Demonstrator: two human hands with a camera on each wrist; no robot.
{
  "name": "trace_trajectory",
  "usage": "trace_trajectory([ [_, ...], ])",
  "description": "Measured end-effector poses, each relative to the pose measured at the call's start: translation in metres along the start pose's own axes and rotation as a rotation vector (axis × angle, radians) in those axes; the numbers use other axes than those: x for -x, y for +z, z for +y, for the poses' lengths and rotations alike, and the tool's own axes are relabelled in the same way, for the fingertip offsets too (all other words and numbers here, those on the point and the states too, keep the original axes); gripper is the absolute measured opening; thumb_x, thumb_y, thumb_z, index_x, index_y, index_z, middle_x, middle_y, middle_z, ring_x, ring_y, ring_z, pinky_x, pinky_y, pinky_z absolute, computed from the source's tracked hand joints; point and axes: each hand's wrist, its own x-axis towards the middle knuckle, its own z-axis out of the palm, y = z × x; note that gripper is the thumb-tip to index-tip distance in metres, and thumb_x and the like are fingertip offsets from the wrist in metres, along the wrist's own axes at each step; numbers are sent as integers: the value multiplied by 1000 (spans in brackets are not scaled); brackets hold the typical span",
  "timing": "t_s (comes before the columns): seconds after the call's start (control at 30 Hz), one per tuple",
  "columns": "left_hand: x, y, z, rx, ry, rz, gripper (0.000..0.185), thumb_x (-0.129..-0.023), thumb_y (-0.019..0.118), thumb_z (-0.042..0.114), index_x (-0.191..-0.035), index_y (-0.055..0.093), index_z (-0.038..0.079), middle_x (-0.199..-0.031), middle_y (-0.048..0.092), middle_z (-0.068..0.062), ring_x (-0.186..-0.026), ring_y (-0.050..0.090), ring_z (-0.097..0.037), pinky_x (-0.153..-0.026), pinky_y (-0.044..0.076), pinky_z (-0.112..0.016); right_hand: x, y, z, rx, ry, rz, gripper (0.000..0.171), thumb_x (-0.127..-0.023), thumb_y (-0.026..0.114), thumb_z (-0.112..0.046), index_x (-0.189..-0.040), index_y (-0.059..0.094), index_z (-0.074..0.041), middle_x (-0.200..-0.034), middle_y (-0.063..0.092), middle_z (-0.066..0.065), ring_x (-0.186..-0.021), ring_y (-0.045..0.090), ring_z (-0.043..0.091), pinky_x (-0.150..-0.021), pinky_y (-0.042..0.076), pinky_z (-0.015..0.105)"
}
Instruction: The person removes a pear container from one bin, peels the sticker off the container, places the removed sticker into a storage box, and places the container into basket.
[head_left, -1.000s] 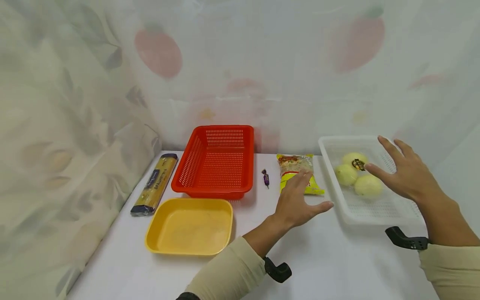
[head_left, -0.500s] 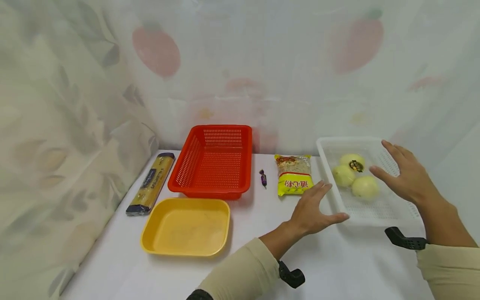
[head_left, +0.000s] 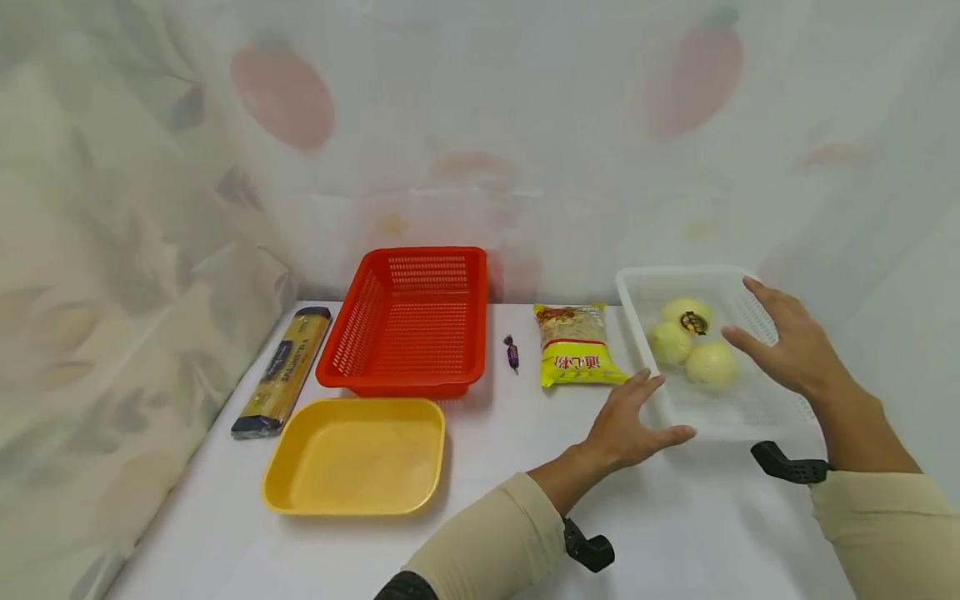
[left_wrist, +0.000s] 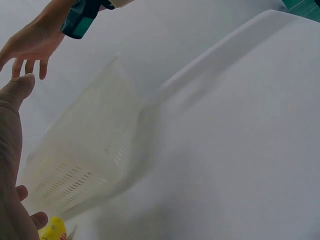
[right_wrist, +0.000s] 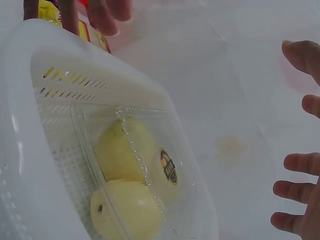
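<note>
A white plastic basket (head_left: 633, 315) stands at the right of the table. Inside it, a clear plastic box (right_wrist: 80, 120) holds three pale yellow pears (head_left: 711, 365), with a dark round label on top. My left hand (head_left: 628, 429) is at the basket's front left corner, fingers extended and thumb spread wide. Over the basket's right side is my right hand (head_left: 795, 350), its thumb and fingers apart with nothing between them. The right wrist view shows the right fingers (right_wrist: 295, 192) beyond the rim and left fingertips along the opposite side.
A yellow bag of macaroni (head_left: 576, 346) lies left of the white basket, beside a small purple wrapped candy (head_left: 512, 354). Farther left stand a red basket (head_left: 431, 350) and a yellow tray (head_left: 356, 462). A spaghetti pack (head_left: 283, 373) lies at the table's left edge.
My left hand has moved right, from in front of the macaroni bag to the white basket's corner. The right hand stays over the basket's right side. The head view has turned slightly right.
</note>
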Motion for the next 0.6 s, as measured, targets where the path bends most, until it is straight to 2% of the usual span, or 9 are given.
trace_trajectory([
  [0.2,-3,7,-2,-31,6,-2,78,-82,66,60,-147,42,25,-153,28,11,-138,28,-14,-105,35,-37,-4,-1,4,-13,14,-5,80,-93,57,-41,-157,13,-21,-153,17,29,-133,17,56,-91,16,80],
  [0.43,-3,19,-2,-71,-36,-4,81,-80,66,63,-148,41,25,-155,19,17,-139,26,-14,-105,35,-37,-12,-2,16,-18,69,-13,79,-94,55,-42,-157,11,-21,-148,22,32,-124,30,59,-83,27,79],
  [0.6,-3,25,-2,-121,-48,23,83,-81,63,65,-149,40,24,-156,15,19,-138,29,-14,-102,38,-37,-16,-1,24,-81,105,-1,78,-96,54,-41,-157,11,-20,-147,24,34,-126,30,57,-87,29,76],
])
